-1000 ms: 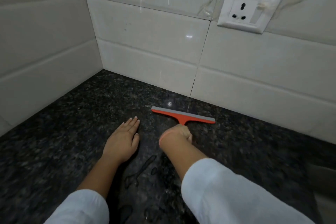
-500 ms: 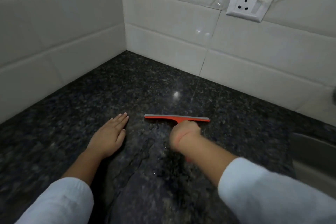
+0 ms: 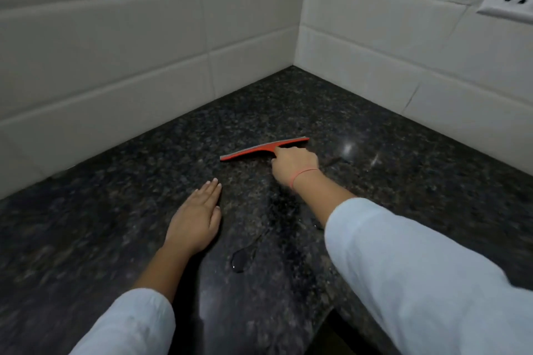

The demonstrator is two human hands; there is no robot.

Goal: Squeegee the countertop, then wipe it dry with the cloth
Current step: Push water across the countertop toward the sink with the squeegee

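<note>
A person's right hand (image 3: 294,163), just right of the frame's centre, is closed around the handle of an orange squeegee (image 3: 264,148), whose blade lies on the dark speckled countertop (image 3: 86,239) pointing toward the tiled corner, seemingly placed to pull water off the stone. The left hand (image 3: 196,222), lower centre, rests flat with fingers (image 3: 212,188) extended and together, holding nothing, probably for balance. A small puddle (image 3: 240,259) sits between the arms; no cloth is visible.
</note>
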